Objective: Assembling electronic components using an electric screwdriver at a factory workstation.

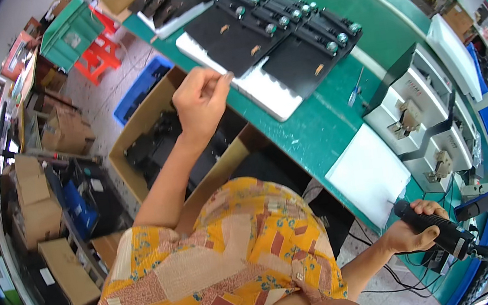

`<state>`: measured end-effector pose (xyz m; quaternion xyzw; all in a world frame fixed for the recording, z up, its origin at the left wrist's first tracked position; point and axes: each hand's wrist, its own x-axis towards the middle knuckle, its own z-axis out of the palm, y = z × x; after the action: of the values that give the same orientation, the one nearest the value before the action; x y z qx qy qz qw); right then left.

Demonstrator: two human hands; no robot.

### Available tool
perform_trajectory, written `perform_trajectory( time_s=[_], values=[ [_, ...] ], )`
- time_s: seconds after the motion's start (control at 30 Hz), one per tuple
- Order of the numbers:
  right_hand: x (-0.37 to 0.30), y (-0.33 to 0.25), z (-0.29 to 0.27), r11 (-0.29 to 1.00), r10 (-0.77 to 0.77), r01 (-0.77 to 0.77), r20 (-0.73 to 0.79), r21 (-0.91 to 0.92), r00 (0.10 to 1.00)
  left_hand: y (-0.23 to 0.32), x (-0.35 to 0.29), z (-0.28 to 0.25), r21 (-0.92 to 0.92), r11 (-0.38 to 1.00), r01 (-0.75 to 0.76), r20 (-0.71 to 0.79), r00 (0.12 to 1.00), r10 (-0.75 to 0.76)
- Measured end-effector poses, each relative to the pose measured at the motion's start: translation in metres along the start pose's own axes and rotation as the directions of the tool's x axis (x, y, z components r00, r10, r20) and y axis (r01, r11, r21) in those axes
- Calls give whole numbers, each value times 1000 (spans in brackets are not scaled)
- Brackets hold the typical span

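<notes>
My left hand [199, 106] is raised over the table's near edge beside a white foam tray [277, 96]. Its thumb and fingers are pinched together, and whatever they hold is too small to make out. At the lower right my right hand [415, 235] wraps round a black electric screwdriver [442, 230], whose tip points up and left toward a white sheet [368, 174]. On the tray lie black mats or flat panels [300, 66]. Rows of black cylindrical parts with shiny round ends [285, 16] rest along their far side, and small tan pieces [256, 50] lie on the mats.
Two grey machines with metal clamps [418, 109] stand at the right of the green table [326, 124]. A small screwdriver [355, 91] lies near them. An open carton of black parts [164, 144] stands below my left arm, by a blue crate [142, 89] and a red stool [98, 59].
</notes>
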<state>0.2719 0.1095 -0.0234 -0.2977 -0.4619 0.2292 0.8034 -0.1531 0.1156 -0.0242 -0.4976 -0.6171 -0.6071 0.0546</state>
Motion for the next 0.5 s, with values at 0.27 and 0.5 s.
perform_trajectory(
  time_s=[0.27,0.5],
  values=[
    [1,1,-4,997,15,-11,48,-78,999,1,2,16,24,999,38,53,998,-39],
    [3,-4,-12,995,33,-31,29,-92,999,-5,4,-13,-430,299,852,510,503,-698]
  ],
)
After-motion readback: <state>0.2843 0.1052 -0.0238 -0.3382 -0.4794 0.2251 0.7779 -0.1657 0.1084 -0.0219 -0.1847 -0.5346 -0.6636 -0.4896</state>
